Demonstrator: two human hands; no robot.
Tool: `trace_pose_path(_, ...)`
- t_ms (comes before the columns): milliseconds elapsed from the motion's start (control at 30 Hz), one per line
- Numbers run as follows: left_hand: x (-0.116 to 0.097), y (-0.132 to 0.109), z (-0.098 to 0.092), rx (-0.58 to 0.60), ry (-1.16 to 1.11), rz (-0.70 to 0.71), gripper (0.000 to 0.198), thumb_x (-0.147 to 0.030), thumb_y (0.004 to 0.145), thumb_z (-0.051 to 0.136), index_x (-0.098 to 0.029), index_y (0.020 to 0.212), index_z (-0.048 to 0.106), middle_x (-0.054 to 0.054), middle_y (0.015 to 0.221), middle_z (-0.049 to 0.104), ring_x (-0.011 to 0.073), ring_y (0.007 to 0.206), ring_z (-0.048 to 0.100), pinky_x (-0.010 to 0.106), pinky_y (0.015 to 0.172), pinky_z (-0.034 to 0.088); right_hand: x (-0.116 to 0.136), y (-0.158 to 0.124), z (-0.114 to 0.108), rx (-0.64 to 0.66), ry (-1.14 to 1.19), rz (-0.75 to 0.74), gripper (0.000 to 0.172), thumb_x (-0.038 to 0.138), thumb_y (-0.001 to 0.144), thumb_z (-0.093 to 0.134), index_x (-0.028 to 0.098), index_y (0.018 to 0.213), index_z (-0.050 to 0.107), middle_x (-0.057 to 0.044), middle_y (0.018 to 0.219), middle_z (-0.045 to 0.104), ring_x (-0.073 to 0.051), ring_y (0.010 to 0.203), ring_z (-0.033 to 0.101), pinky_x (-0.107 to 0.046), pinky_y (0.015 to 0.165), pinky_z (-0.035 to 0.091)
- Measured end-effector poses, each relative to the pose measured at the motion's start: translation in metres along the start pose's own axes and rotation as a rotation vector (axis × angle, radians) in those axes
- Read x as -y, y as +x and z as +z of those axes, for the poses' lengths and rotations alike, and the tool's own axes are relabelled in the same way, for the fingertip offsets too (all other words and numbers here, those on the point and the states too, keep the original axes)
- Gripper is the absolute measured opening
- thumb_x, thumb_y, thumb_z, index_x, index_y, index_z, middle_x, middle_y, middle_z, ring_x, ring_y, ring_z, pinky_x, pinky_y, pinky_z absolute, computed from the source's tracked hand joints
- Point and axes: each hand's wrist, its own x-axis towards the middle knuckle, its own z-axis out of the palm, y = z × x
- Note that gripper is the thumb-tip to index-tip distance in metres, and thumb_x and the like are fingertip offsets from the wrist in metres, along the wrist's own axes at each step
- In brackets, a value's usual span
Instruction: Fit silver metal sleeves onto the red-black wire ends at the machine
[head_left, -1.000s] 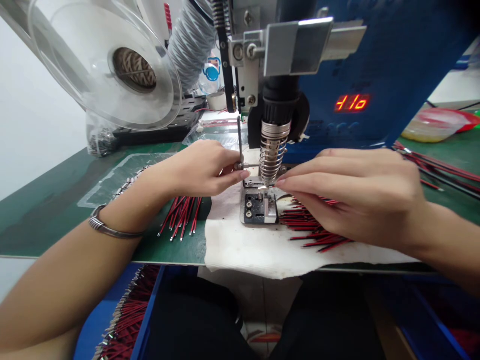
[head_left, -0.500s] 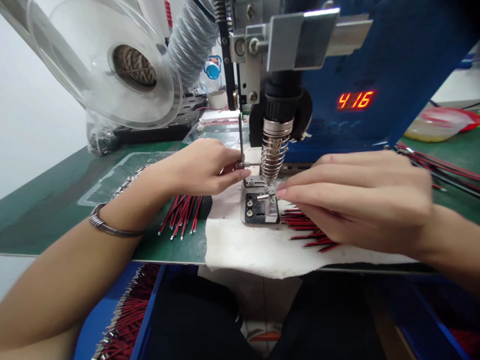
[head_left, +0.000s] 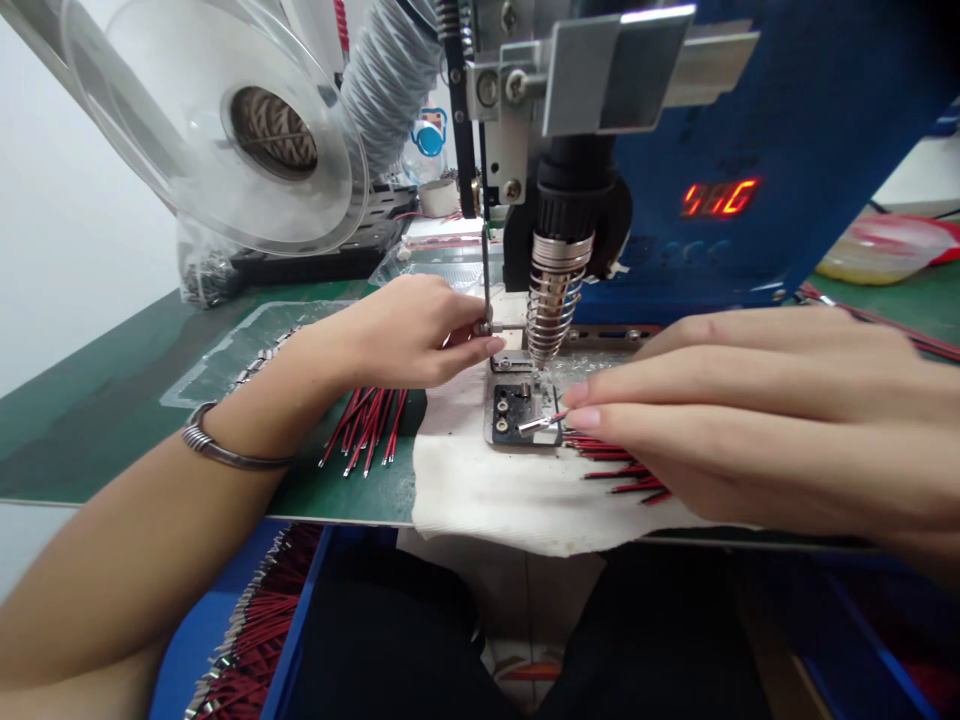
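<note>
Between the thumb and fingers of my right hand (head_left: 750, 420) is a red-black wire with a small silver metal part (head_left: 535, 425) at its end, over the front of the black fixture plate (head_left: 513, 408). Just above the plate hangs the soldering tip with its coil spring (head_left: 553, 300). My left hand (head_left: 420, 335) is closed in a pinch by the thin upright rod left of the spring; what its fingertips hold is hidden. Red-black wires (head_left: 367, 425) lie below my left hand, and more wires (head_left: 619, 465) lie under my right hand.
The blue machine (head_left: 675, 130) with a red display stands behind. A clear reel (head_left: 202, 120) is at upper left. A white cloth (head_left: 480, 500) lies under the fixture. Blue bins (head_left: 296, 640) sit below the table edge.
My right hand has moved right and toward me, drawing the wire and metal part from under the tip to the plate's front. My left hand has stayed by the rod.
</note>
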Motion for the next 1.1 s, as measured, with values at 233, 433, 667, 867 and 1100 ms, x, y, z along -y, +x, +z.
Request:
trace_pose_path(233, -0.002, 0.000, -0.001, 0.002, -0.003, -0.016, 0.042, -0.045, 0.100, 0.044, -0.016, 0.083, 0.068, 0.002, 0.063, 0.056, 0.0145, 0.055, 0.047, 0.031, 0.059, 0.036, 0.006, -0.005, -0.011, 0.114, 0.019, 0.042, 0.018, 0.027, 0.107, 0.061, 0.023, 0.116, 0.076, -0.002, 0.117, 0.079, -0.015, 0.094, 0.074, -0.029, 0.080, 0.060)
trace_pose_path(433, -0.001, 0.000, -0.001, -0.003, -0.007, 0.005, 0.040, -0.044, 0.101, 0.045, -0.016, 0.085, 0.068, 0.002, 0.062, 0.058, 0.0142, 0.055, 0.048, 0.030, 0.058, 0.037, 0.008, -0.004, -0.019, 0.173, 0.001, 0.072, 0.017, 0.025, 0.104, 0.066, 0.028, 0.118, 0.075, 0.001, 0.116, 0.079, -0.015, 0.095, 0.076, -0.028, 0.082, 0.064)
trace_pose_path(667, 0.001, 0.000, 0.000, -0.015, 0.010, 0.004, 0.040, -0.044, 0.100, 0.046, -0.016, 0.082, 0.068, 0.003, 0.062, 0.058, 0.0142, 0.054, 0.048, 0.030, 0.058, 0.038, 0.011, -0.003, -0.018, 0.157, -0.005, 0.116, 0.022, 0.018, 0.096, 0.076, 0.030, 0.115, 0.076, 0.005, 0.113, 0.079, -0.013, 0.096, 0.075, -0.023, 0.086, 0.062)
trace_pose_path(867, 0.001, 0.000, 0.000, -0.008, 0.006, 0.002, 0.042, -0.045, 0.100, 0.045, -0.016, 0.083, 0.068, 0.003, 0.063, 0.059, 0.0151, 0.055, 0.049, 0.031, 0.059, 0.038, 0.011, -0.002, -0.015, 0.166, 0.006, 0.114, 0.021, 0.018, 0.098, 0.074, 0.030, 0.115, 0.075, 0.004, 0.112, 0.080, -0.013, 0.092, 0.075, -0.026, 0.082, 0.062)
trace_pose_path(1100, -0.001, 0.001, -0.001, 0.007, 0.008, -0.021, 0.042, -0.046, 0.099, 0.043, -0.016, 0.082, 0.067, 0.003, 0.063, 0.057, 0.0151, 0.055, 0.048, 0.032, 0.060, 0.036, 0.011, -0.004, -0.011, 0.136, 0.024, 0.131, 0.020, 0.017, 0.098, 0.074, 0.030, 0.113, 0.076, 0.005, 0.113, 0.079, -0.012, 0.092, 0.073, -0.024, 0.083, 0.060)
